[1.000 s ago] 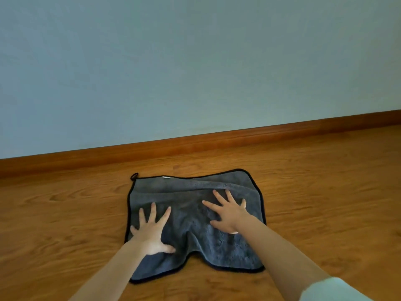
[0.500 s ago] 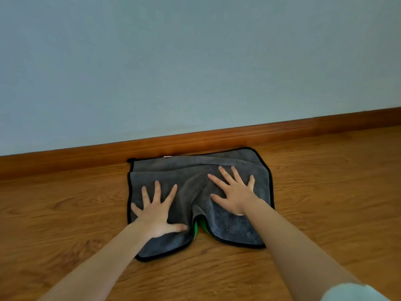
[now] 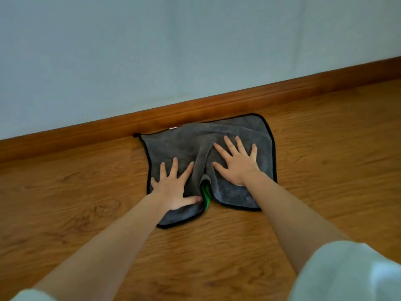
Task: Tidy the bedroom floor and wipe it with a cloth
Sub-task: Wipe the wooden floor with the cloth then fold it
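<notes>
Grey microfibre cloth (image 3: 191, 146) lies on the wood floor (image 3: 65, 192), its far edge butted against the skirting board (image 3: 86, 131), so there is no room ahead; I'd say the next stroke has to pull back toward the body or run sideways along the wall.

Long axis runs roughly left-right, parallel to the skirting. Both hands are on top of it, palms down, fingers straight and spread wide, pressing, not gripping. Left hand (image 3: 173, 187) sits on the near-left part, nearer the body; right hand (image 3: 236, 164) is further forward on the right half.

The cloth is plush, black-bound at the edge, with a ridge bunched up between the hands. A green underside (image 3: 206, 194) shows at the near fold. The floor is smooth, glossy laminate, so low friction is likely.
</notes>
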Action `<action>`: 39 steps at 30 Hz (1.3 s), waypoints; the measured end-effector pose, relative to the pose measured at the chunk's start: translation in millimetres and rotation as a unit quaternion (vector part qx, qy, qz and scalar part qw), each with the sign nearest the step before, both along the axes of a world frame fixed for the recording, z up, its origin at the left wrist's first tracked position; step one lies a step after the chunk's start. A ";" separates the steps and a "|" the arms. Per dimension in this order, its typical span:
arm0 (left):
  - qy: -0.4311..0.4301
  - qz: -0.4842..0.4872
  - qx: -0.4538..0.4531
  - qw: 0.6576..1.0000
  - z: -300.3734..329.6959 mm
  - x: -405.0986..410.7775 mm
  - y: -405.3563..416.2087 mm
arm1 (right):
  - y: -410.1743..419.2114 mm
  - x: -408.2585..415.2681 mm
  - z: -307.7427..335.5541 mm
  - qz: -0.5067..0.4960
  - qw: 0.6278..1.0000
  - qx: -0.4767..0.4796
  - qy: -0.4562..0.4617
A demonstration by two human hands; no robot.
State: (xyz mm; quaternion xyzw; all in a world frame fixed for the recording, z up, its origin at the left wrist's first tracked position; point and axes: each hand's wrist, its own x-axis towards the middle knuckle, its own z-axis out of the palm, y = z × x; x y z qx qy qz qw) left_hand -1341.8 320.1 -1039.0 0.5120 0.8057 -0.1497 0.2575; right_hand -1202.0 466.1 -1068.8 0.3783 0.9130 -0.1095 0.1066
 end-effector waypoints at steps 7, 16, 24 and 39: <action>0.010 -0.046 -0.026 0.999 6.0 12.5 -41.5 | -55.0 43.8 5.0 -0.039 0.999 -0.007 -0.024; 0.011 -0.139 -0.018 0.990 2.6 38.8 -125.9 | -159.6 121.6 9.0 -0.066 0.996 -0.017 -0.048; -0.009 -0.217 -0.015 0.976 2.5 51.2 -184.4 | -272.5 158.0 21.1 -0.062 0.990 -0.047 -0.114; -0.054 -0.268 0.096 0.957 -17.0 46.2 -309.9 | -402.6 139.5 35.9 0.031 0.990 -0.053 -0.125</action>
